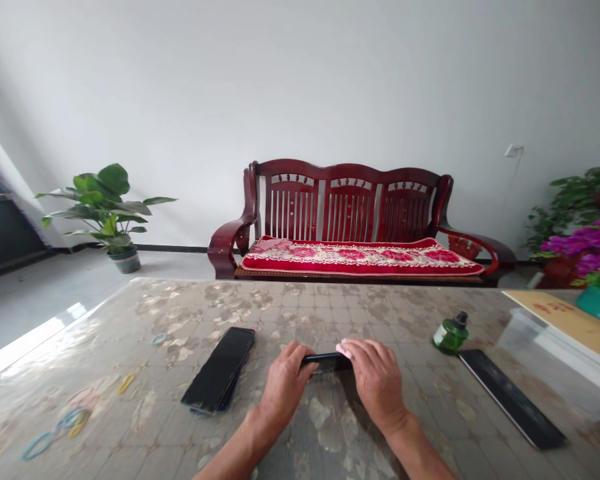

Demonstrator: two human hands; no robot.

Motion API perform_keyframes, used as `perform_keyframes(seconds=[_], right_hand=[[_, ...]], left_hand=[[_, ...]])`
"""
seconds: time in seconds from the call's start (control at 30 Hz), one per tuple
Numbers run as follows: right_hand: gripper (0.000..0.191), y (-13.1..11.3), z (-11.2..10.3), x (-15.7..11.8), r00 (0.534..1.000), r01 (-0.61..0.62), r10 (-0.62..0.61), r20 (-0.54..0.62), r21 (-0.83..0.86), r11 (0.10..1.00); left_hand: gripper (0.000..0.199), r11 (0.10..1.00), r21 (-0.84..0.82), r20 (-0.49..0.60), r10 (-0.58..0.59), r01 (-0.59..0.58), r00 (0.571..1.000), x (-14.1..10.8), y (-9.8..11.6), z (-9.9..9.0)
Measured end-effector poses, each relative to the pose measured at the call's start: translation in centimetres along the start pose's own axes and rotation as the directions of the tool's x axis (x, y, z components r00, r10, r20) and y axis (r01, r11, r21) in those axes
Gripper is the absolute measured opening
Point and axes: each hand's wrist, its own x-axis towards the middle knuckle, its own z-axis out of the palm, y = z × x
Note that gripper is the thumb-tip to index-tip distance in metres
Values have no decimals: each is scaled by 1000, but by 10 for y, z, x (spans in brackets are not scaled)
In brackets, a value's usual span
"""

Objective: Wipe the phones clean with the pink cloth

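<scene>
Between my two hands, above the table, is a thin black device that looks like a phone (326, 358), seen nearly edge-on. My left hand (281, 381) pinches its left end between thumb and fingers. At the right end, my right hand (380, 383) is closed, with a small soft-looking pink piece (343, 349) showing at its fingertips against the edge. The right thumb is hidden. Left of my hands, a dark phone (219, 373) lies screen up on top of another flat item, whose blue edge peeks out.
On the patterned tablecloth (325, 427) lie coloured bands (73, 420) at left. To the right are a green bottle (451, 333), a long black flat object (511, 400) and a clear plastic box (545, 360). A wooden bench (350, 200) and potted plant (113, 207) stand beyond.
</scene>
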Motion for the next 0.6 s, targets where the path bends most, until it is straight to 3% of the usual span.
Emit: perform_keyframes(seconds=[0.23, 0.6], right_hand=[[32, -23, 8, 1, 991, 131, -131, 16, 48, 990], [31, 13, -2, -6, 994, 102, -104, -38, -46, 994]], left_hand=[[13, 995, -85, -42, 50, -53, 998, -1, -2, 4], [8, 998, -44, -58, 31, -33, 998, 3, -2, 3]])
